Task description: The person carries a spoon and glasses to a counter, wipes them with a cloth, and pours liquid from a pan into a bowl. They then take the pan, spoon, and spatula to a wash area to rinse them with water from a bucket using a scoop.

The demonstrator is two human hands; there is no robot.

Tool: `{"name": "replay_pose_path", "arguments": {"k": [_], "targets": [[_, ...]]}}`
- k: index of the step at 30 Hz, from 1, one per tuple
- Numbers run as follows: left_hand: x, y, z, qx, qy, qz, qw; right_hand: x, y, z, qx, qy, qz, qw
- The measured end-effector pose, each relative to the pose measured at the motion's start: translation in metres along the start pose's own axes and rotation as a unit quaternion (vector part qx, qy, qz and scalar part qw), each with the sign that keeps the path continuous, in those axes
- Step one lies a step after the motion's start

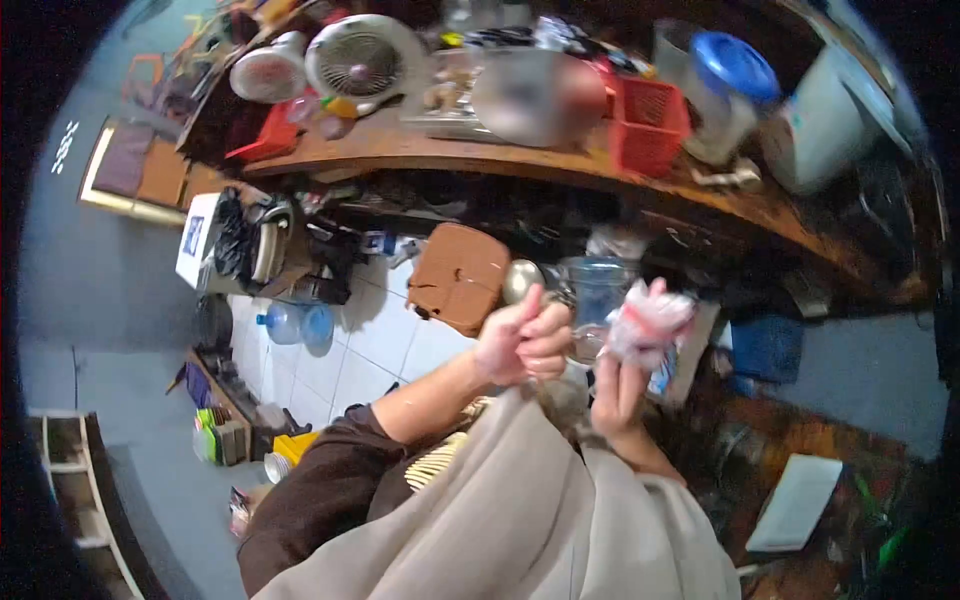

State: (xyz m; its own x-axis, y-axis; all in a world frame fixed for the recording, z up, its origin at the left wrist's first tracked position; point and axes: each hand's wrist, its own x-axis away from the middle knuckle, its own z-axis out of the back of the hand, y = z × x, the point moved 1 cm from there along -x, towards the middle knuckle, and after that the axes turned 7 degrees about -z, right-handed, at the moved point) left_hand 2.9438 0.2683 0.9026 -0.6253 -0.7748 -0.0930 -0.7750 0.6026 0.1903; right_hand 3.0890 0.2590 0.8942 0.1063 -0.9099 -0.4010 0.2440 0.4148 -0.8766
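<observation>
My left hand is raised in front of my chest with its fingers curled in and the thumb up; whether anything small is inside cannot be made out. To its right, my right hand holds a crumpled white and pink plastic packet up between thumb and fingers. The two hands are apart. A beige cloth hangs over my front, between and below the forearms. Behind the left hand stands a brown plastic stool, with a round metal lid beside it.
A wooden counter runs across the top, holding a fan, a red basket and a blue-lidded container. A water bottle lies on the tiled floor at left. A blue basket is at right.
</observation>
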Motion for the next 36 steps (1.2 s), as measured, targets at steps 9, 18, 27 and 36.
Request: {"name": "replay_pose_path", "arguments": {"k": [9, 18, 27, 36], "targets": [[0.159, 0.085, 0.014, 0.069, -0.092, 0.041, 0.993, 0.012, -0.051, -0.157, -0.251, -0.008, -0.181, 0.951], [0.278, 0.163, 0.061, 0.192, 0.063, 0.143, 0.969, 0.023, -0.099, -0.272, -0.188, -0.006, -0.172, 0.967], [0.294, 0.181, 0.058, 0.113, -0.010, 0.211, 0.971, 0.044, -0.111, -0.287, -0.228, 0.026, -0.227, 0.947], [0.296, 0.188, 0.026, -0.246, 0.099, 0.167, 0.950, 0.065, -0.093, -0.289, -0.318, 0.044, -0.171, 0.932]]}}
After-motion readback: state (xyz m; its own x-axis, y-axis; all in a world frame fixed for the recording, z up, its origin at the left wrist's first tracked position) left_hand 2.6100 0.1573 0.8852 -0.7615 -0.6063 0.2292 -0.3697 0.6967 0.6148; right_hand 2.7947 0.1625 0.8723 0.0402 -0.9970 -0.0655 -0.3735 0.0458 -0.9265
